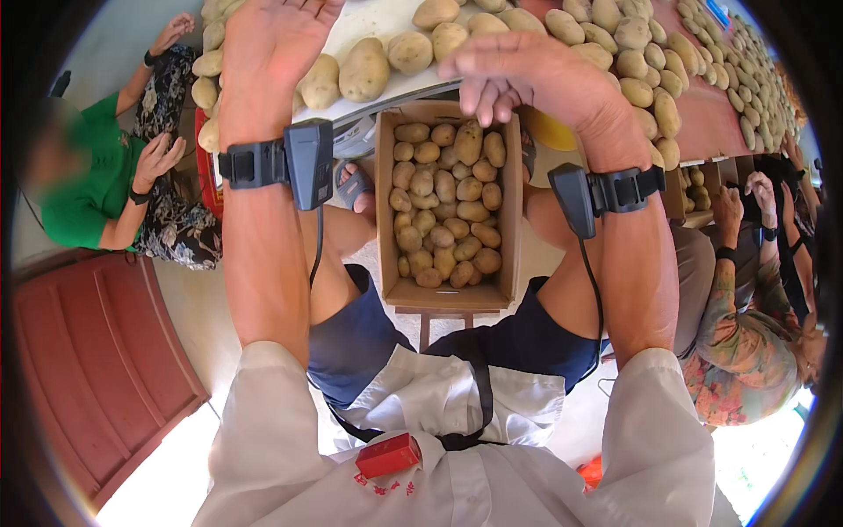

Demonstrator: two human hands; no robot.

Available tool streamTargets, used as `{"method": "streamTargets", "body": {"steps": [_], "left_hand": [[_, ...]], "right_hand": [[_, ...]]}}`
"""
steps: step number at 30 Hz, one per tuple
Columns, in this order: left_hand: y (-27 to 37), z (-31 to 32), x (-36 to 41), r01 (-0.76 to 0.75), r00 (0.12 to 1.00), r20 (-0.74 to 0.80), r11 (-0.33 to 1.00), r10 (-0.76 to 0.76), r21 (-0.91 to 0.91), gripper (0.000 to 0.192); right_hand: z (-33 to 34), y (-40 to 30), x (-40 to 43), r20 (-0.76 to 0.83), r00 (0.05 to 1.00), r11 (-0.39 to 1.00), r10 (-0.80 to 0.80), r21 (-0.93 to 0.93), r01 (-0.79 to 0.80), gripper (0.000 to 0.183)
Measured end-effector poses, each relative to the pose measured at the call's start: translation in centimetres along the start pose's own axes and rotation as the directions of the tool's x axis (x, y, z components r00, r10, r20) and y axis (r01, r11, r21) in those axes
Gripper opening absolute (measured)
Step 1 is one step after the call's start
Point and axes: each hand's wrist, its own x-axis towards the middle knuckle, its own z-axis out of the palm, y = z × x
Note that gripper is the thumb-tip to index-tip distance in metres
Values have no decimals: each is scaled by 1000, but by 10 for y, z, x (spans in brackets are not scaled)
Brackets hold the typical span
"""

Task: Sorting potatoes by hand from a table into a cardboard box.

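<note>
My left hand (280, 39) reaches over the table at the top edge, close to several potatoes; its fingertips are cut off by the frame. My right hand (520, 76) hangs bent over the table's front edge, above the far right corner of a cardboard box. Its fingers are loosely curled and apart, and no object shows in them. Between my knees stands the open cardboard box (450, 300), filled with potatoes (444, 204). Larger potatoes (364, 69) lie in a row on the white tabletop (359, 20) between my hands.
More potatoes (632, 46) are heaped on the red tabletop (708, 118) to the right. A person in a green shirt (99, 171) sits at left. At right, another person wears a patterned shirt (744, 349). A red panel (105, 369) lies at lower left.
</note>
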Motion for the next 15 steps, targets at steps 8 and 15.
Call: {"method": "streamTargets", "body": {"steps": [8, 15], "left_hand": [[-7, -2, -1, -22, 992, 120, 989, 39, -147, 9], [7, -3, -6, -26, 992, 115, 984, 47, -178, 9]], "right_hand": [[14, 66, 19, 25, 964, 775, 263, -601, -196, 38], [32, 90, 38, 59, 969, 617, 241, -780, -106, 48]]}}
